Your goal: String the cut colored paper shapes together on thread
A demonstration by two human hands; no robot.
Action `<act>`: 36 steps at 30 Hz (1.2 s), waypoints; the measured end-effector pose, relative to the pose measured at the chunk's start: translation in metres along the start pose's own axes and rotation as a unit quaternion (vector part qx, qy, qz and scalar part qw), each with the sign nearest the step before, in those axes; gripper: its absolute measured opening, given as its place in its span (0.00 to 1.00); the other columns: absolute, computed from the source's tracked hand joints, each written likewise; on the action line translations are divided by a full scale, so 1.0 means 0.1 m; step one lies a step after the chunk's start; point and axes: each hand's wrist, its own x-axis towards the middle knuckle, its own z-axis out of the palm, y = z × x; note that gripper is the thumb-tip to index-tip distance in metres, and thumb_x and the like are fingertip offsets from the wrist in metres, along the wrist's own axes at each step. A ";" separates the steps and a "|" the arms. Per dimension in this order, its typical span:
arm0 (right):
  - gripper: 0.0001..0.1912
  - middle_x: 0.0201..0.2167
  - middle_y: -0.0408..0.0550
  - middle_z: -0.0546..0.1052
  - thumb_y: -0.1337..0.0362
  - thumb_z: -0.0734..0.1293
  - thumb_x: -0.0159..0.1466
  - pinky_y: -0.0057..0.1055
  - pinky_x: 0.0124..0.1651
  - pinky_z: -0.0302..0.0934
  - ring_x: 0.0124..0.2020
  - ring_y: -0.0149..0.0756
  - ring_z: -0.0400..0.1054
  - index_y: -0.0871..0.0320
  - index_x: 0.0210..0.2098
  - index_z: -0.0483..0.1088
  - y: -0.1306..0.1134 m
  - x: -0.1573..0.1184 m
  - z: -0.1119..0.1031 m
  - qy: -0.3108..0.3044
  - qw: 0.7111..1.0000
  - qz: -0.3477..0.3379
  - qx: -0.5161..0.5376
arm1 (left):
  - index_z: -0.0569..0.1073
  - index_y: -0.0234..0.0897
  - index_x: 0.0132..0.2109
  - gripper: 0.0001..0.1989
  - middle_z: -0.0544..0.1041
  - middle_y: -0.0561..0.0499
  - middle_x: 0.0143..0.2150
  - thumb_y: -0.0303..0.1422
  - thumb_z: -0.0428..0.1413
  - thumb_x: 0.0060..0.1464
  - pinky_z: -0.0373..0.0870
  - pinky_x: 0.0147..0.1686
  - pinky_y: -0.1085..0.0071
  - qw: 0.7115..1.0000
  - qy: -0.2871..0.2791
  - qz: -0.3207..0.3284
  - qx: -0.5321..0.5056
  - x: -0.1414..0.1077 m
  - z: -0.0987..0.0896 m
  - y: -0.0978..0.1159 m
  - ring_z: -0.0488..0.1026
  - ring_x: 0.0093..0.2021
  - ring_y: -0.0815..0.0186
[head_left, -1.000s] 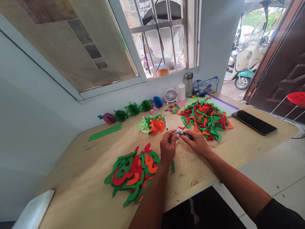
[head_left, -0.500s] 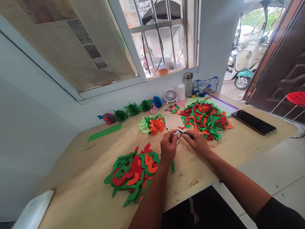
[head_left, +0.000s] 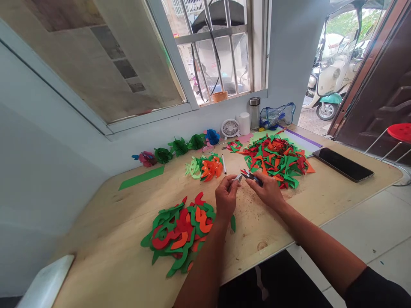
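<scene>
My left hand (head_left: 226, 194) is closed, pinching a small pale, silvery piece (head_left: 238, 179) between thumb and fingers. I cannot make out its exact kind. Close on its right, my right hand (head_left: 266, 188) is wrapped round a dark plier-like tool (head_left: 249, 175). The tool's short tips point at the pale piece, with a narrow gap between them. Below my left wrist spreads a pile of curved green, red and orange cut-outs (head_left: 183, 233), partly hidden by my forearm. Beyond my right hand lies a heap of pointed red, green and orange scraps (head_left: 279, 158).
A white pen (head_left: 224, 164) lies beside small orange and green pieces (head_left: 210, 167). Paper flowers (head_left: 179, 146), a small fan (head_left: 230, 128) and a glass bottle (head_left: 254, 113) line the wall. A phone (head_left: 343, 164) rests at the right edge. Brown crumbs dot the wooden table (head_left: 105, 231).
My right hand and the tool have drawn slightly away from the pale piece, and the tool's tips now show apart from it. My left hand has shifted a little left.
</scene>
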 end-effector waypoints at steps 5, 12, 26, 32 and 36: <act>0.19 0.18 0.41 0.68 0.48 0.61 0.61 0.25 0.27 0.51 0.20 0.29 0.60 0.58 0.33 0.72 -0.02 -0.01 -0.01 -0.008 1.000 -0.013 -0.007 | 0.75 0.35 0.41 0.10 0.77 0.52 0.28 0.33 0.55 0.52 0.68 0.33 0.74 1.000 -0.001 -0.007 -0.028 0.00 0.01 0.00 0.73 0.29 0.69; 0.20 0.18 0.41 0.68 0.48 0.60 0.61 0.25 0.26 0.51 0.20 0.29 0.60 0.58 0.33 0.72 -0.03 -0.02 0.01 -0.024 0.999 -0.030 -0.006 | 0.75 0.35 0.41 0.12 0.77 0.51 0.29 0.36 0.56 0.52 0.68 0.33 0.74 0.998 -0.011 -0.020 -0.056 -0.01 0.03 -0.03 0.73 0.30 0.69; 0.20 0.18 0.40 0.67 0.49 0.59 0.63 0.25 0.25 0.49 0.19 0.28 0.57 0.57 0.29 0.72 -0.04 -0.02 0.00 -0.038 0.998 -0.040 -0.002 | 0.74 0.35 0.42 0.11 0.78 0.49 0.31 0.35 0.55 0.52 0.68 0.29 0.75 0.998 -0.012 -0.031 -0.050 -0.03 0.04 0.04 0.74 0.31 0.68; 0.20 0.19 0.42 0.70 0.49 0.58 0.63 0.26 0.26 0.49 0.20 0.30 0.60 0.57 0.31 0.73 -0.01 -0.02 0.01 -0.028 0.999 -0.032 -0.034 | 0.74 0.35 0.42 0.11 0.78 0.50 0.30 0.35 0.55 0.52 0.68 0.29 0.75 0.999 -0.016 -0.027 -0.042 -0.02 0.04 0.02 0.73 0.30 0.69; 0.20 0.20 0.44 0.73 0.49 0.58 0.63 0.26 0.27 0.51 0.22 0.32 0.64 0.56 0.33 0.74 0.00 -0.03 0.01 -0.018 0.998 -0.023 -0.060 | 0.74 0.35 0.43 0.12 0.77 0.51 0.29 0.33 0.55 0.52 0.68 0.32 0.74 0.999 -0.028 -0.015 -0.030 -0.01 0.03 0.00 0.73 0.30 0.69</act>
